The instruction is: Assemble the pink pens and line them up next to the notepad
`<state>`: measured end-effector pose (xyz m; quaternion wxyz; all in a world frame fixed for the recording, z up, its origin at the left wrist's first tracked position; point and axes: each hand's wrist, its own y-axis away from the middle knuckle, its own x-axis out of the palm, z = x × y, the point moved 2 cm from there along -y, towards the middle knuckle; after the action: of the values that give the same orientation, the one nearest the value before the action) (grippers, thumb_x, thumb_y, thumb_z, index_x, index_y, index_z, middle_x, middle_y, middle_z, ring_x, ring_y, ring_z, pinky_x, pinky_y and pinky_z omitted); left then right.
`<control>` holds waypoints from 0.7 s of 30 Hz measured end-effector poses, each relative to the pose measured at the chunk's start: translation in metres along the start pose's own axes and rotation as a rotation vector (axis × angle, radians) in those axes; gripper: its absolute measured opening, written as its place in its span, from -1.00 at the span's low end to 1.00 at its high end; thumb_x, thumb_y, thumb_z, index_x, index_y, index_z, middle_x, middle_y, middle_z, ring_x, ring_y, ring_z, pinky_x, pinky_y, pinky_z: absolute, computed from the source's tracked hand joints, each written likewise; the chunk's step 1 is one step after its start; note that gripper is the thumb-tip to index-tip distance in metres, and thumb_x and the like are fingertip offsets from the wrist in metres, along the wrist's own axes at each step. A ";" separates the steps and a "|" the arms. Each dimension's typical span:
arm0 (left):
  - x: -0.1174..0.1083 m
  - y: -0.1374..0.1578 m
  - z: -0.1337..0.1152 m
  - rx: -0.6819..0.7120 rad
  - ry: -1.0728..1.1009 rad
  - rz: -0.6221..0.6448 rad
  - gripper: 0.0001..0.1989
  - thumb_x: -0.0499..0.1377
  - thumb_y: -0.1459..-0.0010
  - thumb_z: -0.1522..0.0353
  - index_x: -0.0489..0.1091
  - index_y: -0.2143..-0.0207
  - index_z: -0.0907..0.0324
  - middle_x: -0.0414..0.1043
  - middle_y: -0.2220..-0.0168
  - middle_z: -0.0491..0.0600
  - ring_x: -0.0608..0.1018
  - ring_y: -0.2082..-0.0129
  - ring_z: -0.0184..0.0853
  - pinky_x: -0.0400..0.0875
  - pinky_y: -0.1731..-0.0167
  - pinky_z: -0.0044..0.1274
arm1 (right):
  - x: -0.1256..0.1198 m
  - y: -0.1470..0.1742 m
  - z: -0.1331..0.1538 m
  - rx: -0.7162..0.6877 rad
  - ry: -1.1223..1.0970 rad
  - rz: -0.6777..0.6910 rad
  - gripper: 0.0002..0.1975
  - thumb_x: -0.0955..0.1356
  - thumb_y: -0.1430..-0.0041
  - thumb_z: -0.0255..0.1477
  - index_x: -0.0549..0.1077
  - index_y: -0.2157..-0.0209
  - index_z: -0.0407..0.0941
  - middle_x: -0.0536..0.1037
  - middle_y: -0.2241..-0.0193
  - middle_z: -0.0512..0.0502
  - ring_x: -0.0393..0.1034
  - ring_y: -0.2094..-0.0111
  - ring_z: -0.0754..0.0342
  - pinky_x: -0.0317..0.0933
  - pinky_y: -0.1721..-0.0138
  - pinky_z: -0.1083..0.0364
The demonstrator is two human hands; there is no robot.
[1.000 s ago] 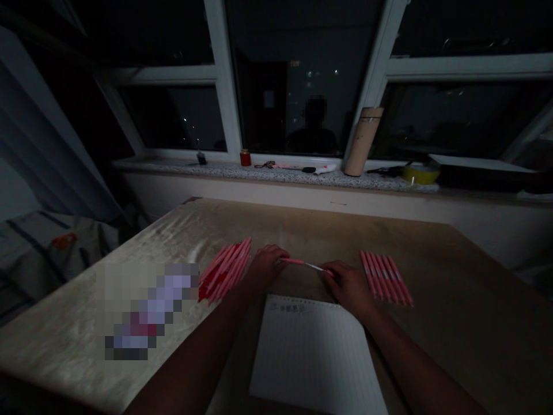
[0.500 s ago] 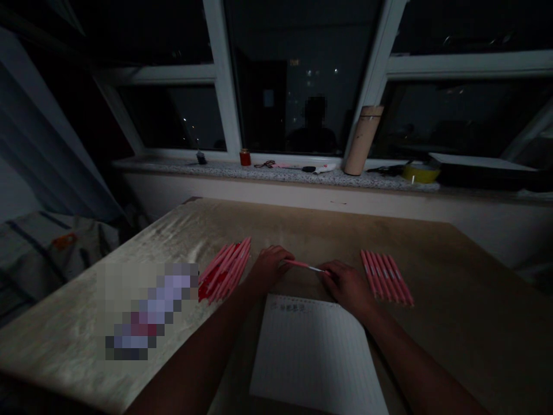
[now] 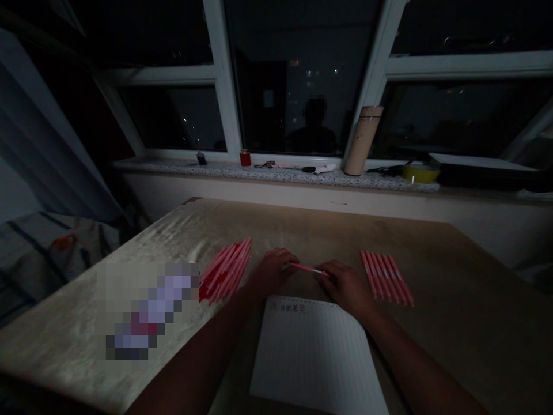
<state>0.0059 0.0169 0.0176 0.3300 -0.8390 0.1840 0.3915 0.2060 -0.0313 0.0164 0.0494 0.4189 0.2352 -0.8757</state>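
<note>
A slim pink pen [image 3: 306,268] with a pale band is stretched between my two hands, just beyond the notepad's top edge. My left hand [image 3: 276,266] pinches its left end, and my right hand [image 3: 341,281] has its fingers closed around the right end. Below them lies a lined notepad [image 3: 315,351] with some handwriting on its top line. To the left is a loose pile of pink pens [image 3: 227,268] on something red. Right of my right hand, several pink pens [image 3: 386,276] lie side by side in a neat row.
A blurred-out purplish object [image 3: 155,311] lies on the tabletop [image 3: 302,222] at left. Along the windowsill [image 3: 224,168] stand a small red jar [image 3: 245,158], a tall tan cylinder [image 3: 363,141] and a yellow tape roll [image 3: 420,172]. A curtain [image 3: 47,132] hangs at left.
Both hands remain in nearly the same place. The pen has turned slightly, and its pale band now sits a little differently between my fingers.
</note>
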 end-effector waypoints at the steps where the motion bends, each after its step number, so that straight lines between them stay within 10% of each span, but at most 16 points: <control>1: 0.000 0.000 -0.003 0.001 0.017 0.001 -0.71 0.04 -0.17 0.19 0.41 0.29 0.20 0.43 0.28 0.00 0.41 0.22 -0.30 0.20 0.18 -0.47 | 0.000 0.000 0.000 -0.008 -0.004 0.005 -0.80 0.25 -0.13 -0.48 0.48 0.26 -0.11 0.50 0.36 -0.12 0.38 0.33 0.06 0.22 0.26 0.10; 21: 0.006 0.000 -0.015 -0.012 0.079 0.024 -0.70 0.06 -0.16 0.18 0.43 0.29 0.21 0.44 0.32 -0.02 0.43 0.27 -0.34 0.22 0.21 -0.50 | 0.006 0.002 -0.002 0.019 -0.042 0.050 -0.69 0.26 -0.13 -0.43 0.38 0.06 -0.11 0.54 0.21 -0.17 0.45 0.25 0.03 0.26 0.26 0.11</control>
<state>0.0173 0.0064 0.0198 0.3129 -0.8535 0.2048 0.3629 0.2045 -0.0310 0.0104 0.0719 0.4066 0.2151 -0.8850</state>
